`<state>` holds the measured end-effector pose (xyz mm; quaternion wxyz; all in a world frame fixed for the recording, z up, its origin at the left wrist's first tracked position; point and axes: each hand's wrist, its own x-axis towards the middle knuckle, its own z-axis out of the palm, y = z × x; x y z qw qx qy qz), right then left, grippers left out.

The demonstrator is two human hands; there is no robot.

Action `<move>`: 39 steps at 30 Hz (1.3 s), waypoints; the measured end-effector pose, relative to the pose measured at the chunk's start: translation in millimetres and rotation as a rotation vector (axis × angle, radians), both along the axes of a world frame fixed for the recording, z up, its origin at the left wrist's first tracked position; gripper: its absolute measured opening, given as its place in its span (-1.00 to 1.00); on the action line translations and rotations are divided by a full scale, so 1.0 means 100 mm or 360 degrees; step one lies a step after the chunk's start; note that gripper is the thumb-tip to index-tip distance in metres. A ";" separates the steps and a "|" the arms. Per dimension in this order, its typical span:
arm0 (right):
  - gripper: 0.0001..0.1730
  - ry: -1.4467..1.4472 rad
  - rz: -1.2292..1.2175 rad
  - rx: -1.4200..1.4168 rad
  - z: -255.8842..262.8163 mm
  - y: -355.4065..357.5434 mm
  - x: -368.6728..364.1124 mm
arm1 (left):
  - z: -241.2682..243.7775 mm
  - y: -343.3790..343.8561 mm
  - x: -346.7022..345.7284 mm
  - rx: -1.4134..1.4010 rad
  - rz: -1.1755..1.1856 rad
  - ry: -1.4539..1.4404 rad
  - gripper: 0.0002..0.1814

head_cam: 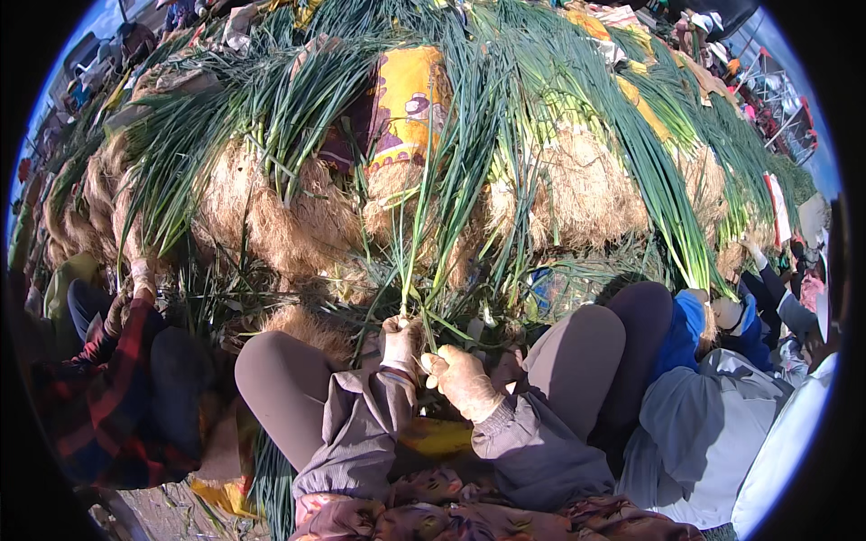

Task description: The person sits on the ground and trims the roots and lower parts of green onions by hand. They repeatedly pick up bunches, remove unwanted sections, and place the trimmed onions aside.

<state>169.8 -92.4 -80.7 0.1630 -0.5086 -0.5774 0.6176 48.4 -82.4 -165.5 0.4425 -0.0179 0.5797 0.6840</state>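
Note:
My left hand [398, 346], in a pale glove, grips a green onion [406, 292] near its white lower end. The onion's long leaves point up and away from me. Just to the right and slightly nearer me is my right hand [465, 383], also gloved, with its fingers curled. A thin leaf strip [427, 331] hangs down towards its fingertips; I cannot tell whether they pinch it. Both hands are between my bent knees. Beyond them lie heaped green onions [467, 135], their fibrous tan roots [588, 189] facing me.
Patterned yellow cloth [409, 101] lies among the heap. Loose leaves and trimmings cover the ground before me, with a clump of roots [308, 328] by my left knee. A person in a plaid sleeve [128, 379] sits close on my left. Another in blue sleeves [680, 331] holds onions on my right.

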 end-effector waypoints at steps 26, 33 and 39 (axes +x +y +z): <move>-0.50 -0.0922 -0.0059 0.0636 0.15 0.85 -0.24 | 0.33 -0.17 0.37 0.0206 -0.0368 -0.0045 -0.89; -0.55 -0.1280 0.0495 0.1102 -0.17 0.91 -0.25 | 0.08 -0.18 0.44 0.0005 -0.0377 0.0799 -0.91; -0.64 -0.1103 0.0660 0.1596 -0.04 0.51 -0.17 | -0.06 -0.18 0.28 -0.0171 -0.0424 0.1099 -0.86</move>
